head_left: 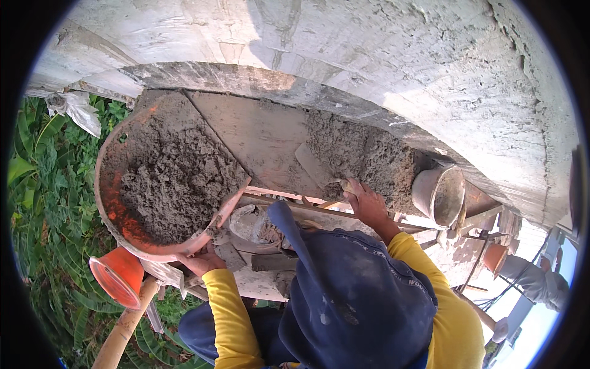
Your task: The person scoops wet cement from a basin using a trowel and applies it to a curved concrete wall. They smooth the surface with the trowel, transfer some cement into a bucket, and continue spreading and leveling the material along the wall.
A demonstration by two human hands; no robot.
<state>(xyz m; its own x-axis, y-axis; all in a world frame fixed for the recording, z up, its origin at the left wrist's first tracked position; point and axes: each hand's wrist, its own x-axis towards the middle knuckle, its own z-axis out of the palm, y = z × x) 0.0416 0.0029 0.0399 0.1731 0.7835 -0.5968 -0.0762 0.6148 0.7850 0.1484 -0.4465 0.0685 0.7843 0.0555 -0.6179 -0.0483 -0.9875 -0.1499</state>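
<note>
Mortar pan (123, 203) looked heavy, wet and gritty; your left hand (200, 261) gripped its rim, right hand (367, 206) clasped the trowel (316, 169).

Harsh daylight falls from above and to the right; the plastered wall (430, 55) bleaches almost white along its upper right stretch, fine texture lost in the glare; the far right corner, by the sky, is blown out and hazy. A broad soft shadow lies across the wall's upper middle; deeper shade sits under its curved edge, over the mortar (369, 160) on the board. The orange pan (114, 203) glows hot along its sunlit left rim. The fisheye bends the wall into an arc; a black ring closes every corner. Focus holds sharp at centre; the foliage (43, 203) at the left rim smears slightly.
</note>
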